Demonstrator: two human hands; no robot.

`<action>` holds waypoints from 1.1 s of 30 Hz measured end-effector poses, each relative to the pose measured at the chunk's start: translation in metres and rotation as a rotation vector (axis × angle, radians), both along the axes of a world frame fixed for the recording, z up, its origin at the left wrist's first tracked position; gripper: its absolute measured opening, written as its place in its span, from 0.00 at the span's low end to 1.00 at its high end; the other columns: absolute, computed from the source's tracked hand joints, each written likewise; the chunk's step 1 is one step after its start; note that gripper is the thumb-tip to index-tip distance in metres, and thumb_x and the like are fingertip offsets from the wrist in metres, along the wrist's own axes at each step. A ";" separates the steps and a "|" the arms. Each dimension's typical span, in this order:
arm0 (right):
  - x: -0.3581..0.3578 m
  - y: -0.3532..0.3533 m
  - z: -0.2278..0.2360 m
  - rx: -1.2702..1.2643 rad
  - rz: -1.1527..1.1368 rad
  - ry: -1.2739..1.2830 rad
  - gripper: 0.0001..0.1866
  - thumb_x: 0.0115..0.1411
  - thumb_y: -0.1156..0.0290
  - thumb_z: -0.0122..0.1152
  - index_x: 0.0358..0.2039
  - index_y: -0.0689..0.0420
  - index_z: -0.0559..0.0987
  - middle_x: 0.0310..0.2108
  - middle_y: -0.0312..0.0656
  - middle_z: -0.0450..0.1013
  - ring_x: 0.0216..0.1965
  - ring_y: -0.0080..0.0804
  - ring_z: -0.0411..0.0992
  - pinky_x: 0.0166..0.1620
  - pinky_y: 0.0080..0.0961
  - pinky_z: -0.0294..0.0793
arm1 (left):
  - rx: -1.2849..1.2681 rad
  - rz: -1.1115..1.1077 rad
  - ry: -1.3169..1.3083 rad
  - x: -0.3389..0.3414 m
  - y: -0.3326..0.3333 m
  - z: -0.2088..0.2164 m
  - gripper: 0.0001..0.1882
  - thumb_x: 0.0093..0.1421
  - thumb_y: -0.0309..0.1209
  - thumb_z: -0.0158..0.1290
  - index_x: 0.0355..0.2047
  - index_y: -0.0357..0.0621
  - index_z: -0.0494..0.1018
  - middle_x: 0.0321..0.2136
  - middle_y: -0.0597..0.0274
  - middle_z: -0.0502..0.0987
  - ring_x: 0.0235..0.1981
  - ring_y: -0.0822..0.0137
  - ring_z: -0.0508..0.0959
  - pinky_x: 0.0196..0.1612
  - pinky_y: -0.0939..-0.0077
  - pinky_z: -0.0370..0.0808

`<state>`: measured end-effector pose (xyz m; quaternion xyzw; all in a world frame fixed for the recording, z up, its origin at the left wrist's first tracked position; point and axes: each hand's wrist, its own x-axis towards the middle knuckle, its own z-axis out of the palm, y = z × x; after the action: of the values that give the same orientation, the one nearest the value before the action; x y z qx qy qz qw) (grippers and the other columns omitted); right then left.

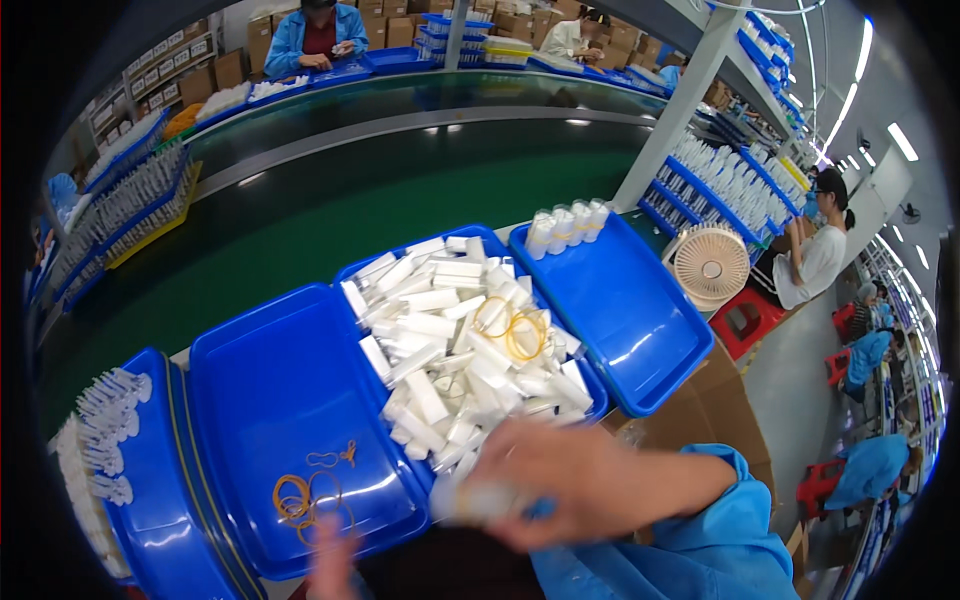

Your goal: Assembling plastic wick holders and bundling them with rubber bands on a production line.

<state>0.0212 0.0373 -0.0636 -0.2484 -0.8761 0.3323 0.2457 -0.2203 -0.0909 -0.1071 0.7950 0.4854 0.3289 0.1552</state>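
My right hand (575, 478), blurred by motion, comes in over the near end of a heap of white plastic pieces (430, 325). Its fingers are closed round a whitish, translucent, roundish piece (475, 503), too smeared to name exactly. A bit of blue shows at its fingertips. Low in the picture, only part of my left hand (333, 560) is visible, smeared, near the front edge of a blue tray (270, 400). Orange rubber bands (291, 497) lie in that tray close to it. Yellow rubber bands (525, 336) rest on top of the heap.
Another blue tray (630, 310) on the right holds several banded translucent bundles (567, 228). At far left stand stacked trays (150, 480) with clear-white parts. A beige fan (710, 265) sits at right. Beyond the green conveyor belt (400, 180), a person in blue (320, 40) works.
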 end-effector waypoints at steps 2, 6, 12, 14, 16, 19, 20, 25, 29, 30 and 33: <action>0.045 0.039 0.013 0.284 -0.467 -0.161 0.20 0.42 0.72 0.64 0.39 0.54 0.73 0.36 0.45 0.68 0.34 0.40 0.71 0.37 0.29 0.73 | 0.056 0.238 -0.072 -0.019 -0.001 0.009 0.44 0.46 0.21 0.53 0.61 0.37 0.43 0.58 0.42 0.46 0.57 0.42 0.57 0.51 0.56 0.66; 0.144 0.137 0.017 0.478 -1.093 -0.327 0.18 0.44 0.69 0.63 0.37 0.58 0.72 0.33 0.48 0.71 0.36 0.44 0.71 0.40 0.34 0.70 | 0.091 0.570 0.351 -0.091 0.011 0.032 0.21 0.51 0.21 0.50 0.47 0.36 0.65 0.47 0.44 0.66 0.47 0.48 0.68 0.44 0.62 0.69; 0.232 0.263 -0.044 0.275 -1.260 -0.343 0.18 0.45 0.60 0.64 0.35 0.56 0.75 0.32 0.52 0.74 0.36 0.44 0.73 0.41 0.33 0.71 | -0.007 0.777 0.731 -0.231 -0.011 -0.037 0.31 0.46 0.13 0.48 0.52 0.35 0.56 0.50 0.43 0.61 0.51 0.47 0.65 0.53 0.65 0.62; 0.238 0.282 -0.064 0.228 -1.268 -0.311 0.18 0.46 0.59 0.64 0.35 0.56 0.76 0.30 0.51 0.74 0.36 0.44 0.74 0.41 0.32 0.71 | -0.197 0.826 0.677 -0.234 0.002 -0.034 0.27 0.45 0.12 0.44 0.49 0.36 0.62 0.55 0.42 0.57 0.57 0.45 0.59 0.56 0.64 0.58; 0.234 0.295 -0.077 0.170 -1.259 -0.285 0.18 0.47 0.57 0.64 0.34 0.56 0.77 0.30 0.52 0.75 0.36 0.44 0.74 0.42 0.32 0.71 | -0.116 0.838 0.756 -0.255 0.002 -0.046 0.28 0.45 0.12 0.45 0.50 0.36 0.61 0.56 0.42 0.57 0.56 0.44 0.59 0.56 0.63 0.59; 0.227 0.308 -0.087 0.148 -1.248 -0.307 0.18 0.50 0.55 0.61 0.34 0.57 0.77 0.27 0.50 0.75 0.30 0.40 0.74 0.36 0.30 0.72 | -0.126 0.888 0.822 -0.274 0.004 -0.052 0.28 0.46 0.16 0.47 0.51 0.38 0.61 0.57 0.41 0.55 0.57 0.44 0.59 0.56 0.60 0.60; 0.227 0.313 -0.091 0.179 -1.251 -0.337 0.18 0.51 0.55 0.60 0.35 0.57 0.77 0.25 0.48 0.74 0.24 0.35 0.74 0.30 0.28 0.73 | -0.151 0.911 0.836 -0.278 0.008 -0.050 0.27 0.47 0.17 0.47 0.51 0.38 0.61 0.58 0.41 0.54 0.57 0.44 0.58 0.56 0.59 0.60; 0.227 0.316 -0.084 0.234 -1.275 -0.487 0.23 0.54 0.49 0.53 0.38 0.56 0.77 0.29 0.51 0.74 0.31 0.42 0.74 0.37 0.32 0.72 | -0.073 0.938 0.957 -0.314 0.023 -0.061 0.23 0.49 0.19 0.45 0.48 0.38 0.63 0.53 0.41 0.60 0.52 0.44 0.65 0.49 0.60 0.67; 0.152 0.269 -0.048 0.562 -1.207 -0.448 0.21 0.52 0.53 0.56 0.39 0.55 0.77 0.41 0.50 0.69 0.42 0.45 0.70 0.45 0.37 0.70 | -0.008 0.948 1.104 -0.331 0.036 -0.064 0.15 0.50 0.20 0.42 0.40 0.37 0.66 0.48 0.43 0.65 0.46 0.47 0.69 0.41 0.61 0.72; 0.125 0.256 -0.040 0.631 -1.133 -0.370 0.20 0.52 0.54 0.58 0.39 0.55 0.76 0.42 0.48 0.68 0.43 0.45 0.69 0.45 0.37 0.70 | -0.006 0.958 1.126 -0.329 0.036 -0.060 0.14 0.51 0.20 0.42 0.39 0.37 0.66 0.48 0.43 0.65 0.44 0.48 0.70 0.40 0.61 0.73; 0.044 0.215 -0.027 0.492 -0.542 -0.349 0.17 0.48 0.62 0.61 0.38 0.54 0.75 0.40 0.47 0.69 0.42 0.44 0.69 0.44 0.34 0.70 | -0.056 0.992 1.165 -0.314 0.033 -0.050 0.12 0.51 0.20 0.42 0.37 0.37 0.67 0.47 0.45 0.66 0.38 0.50 0.73 0.36 0.63 0.74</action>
<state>0.0648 0.2520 -0.0903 -0.4568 -0.8608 -0.0114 0.2242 -0.5339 -0.0576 -0.1571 0.5249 0.7970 -0.1245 -0.2714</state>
